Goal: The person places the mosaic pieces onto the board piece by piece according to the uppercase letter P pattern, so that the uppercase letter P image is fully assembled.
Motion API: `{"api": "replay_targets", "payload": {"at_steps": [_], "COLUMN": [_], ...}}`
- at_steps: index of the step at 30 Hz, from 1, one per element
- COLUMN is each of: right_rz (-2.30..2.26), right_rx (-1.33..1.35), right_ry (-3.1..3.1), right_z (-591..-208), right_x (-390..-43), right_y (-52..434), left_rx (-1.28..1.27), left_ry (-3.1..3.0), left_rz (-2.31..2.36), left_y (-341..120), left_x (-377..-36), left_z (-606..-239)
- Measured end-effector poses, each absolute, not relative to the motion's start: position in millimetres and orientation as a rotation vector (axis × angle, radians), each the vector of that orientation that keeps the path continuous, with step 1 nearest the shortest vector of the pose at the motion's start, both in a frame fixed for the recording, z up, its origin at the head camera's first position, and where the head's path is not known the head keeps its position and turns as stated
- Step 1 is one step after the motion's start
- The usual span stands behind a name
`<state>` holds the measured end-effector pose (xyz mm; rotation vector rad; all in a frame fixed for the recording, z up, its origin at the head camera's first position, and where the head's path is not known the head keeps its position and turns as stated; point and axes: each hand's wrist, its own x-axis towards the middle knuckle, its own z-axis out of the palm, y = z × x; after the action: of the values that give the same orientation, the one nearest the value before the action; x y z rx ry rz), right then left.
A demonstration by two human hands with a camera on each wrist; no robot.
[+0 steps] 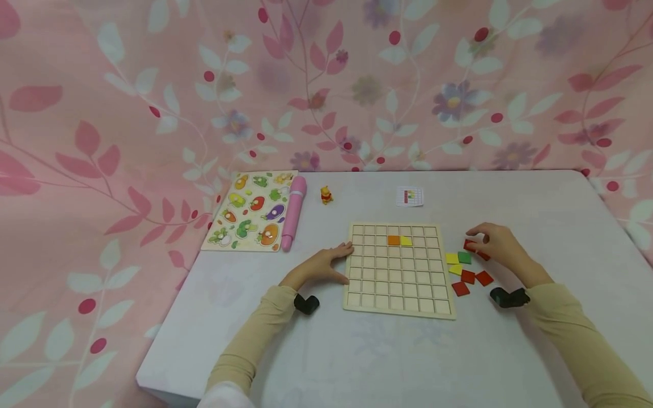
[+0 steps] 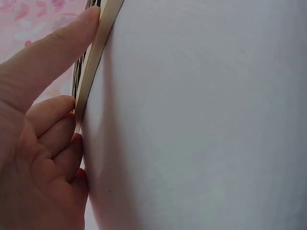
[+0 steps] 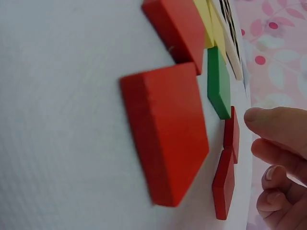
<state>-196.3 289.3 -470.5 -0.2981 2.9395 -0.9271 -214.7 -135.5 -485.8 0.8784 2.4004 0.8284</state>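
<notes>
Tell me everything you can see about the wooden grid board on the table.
The pale wooden grid board lies flat on the white table, between the two hands. It is square, with rows of shallow square cells. An orange square tile and a yellow square tile sit side by side in its second row. The left hand presses its left edge.
</notes>
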Motion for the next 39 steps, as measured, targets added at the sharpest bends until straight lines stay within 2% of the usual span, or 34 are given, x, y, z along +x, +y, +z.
{"api": "replay_targets", "payload": {"at_steps": [24,39], "right_rz": [-0.83,-0.843], "right_rx": [-0.286,-0.409], "right_ry": [2.871,2.931], "right_z": [-480,-462], "right_x": [-202,-199], "right_y": [292,279], "left_rx": [0.894,0.928], "left_ry": [2.405,2.411], "left_rz": [0.849,0.837], "left_y": [-137,-137], "left_x": [-213,-214], "left_z": [-486,-489]}}
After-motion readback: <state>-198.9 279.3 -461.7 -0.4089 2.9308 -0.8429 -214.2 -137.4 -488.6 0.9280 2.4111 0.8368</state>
